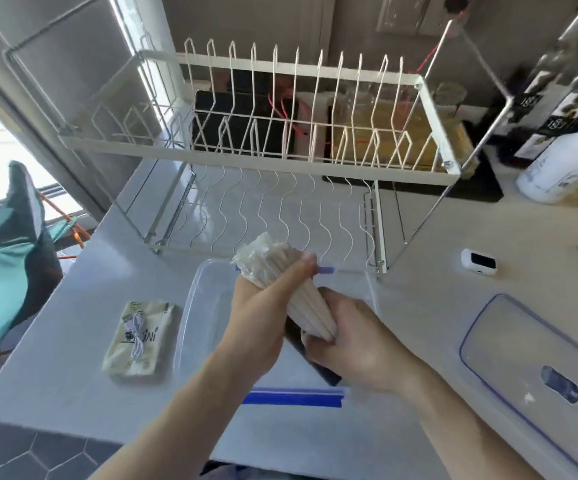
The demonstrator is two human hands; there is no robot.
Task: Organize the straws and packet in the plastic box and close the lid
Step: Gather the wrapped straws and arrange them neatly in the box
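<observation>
A bundle of white straws [282, 271] is held above the clear plastic box [194, 306], which stands open on the counter with blue clips at its near and far edges. My left hand [259, 320] wraps around the bundle's middle. My right hand [353, 344] cups the bundle's lower end. A pale yellow packet [140, 339] with a white cable on it lies flat on the counter, just left of the box. The box's clear lid [523, 344], edged in blue, lies on the counter to the right. A dark object shows under my hands inside the box; I cannot tell what it is.
A white two-tier wire dish rack [280, 143] stands behind the box. A small white device [478, 262] sits right of the rack. Bottles [557, 161] stand at the far right. Teal cloth [6, 258] hangs beyond the counter's left edge.
</observation>
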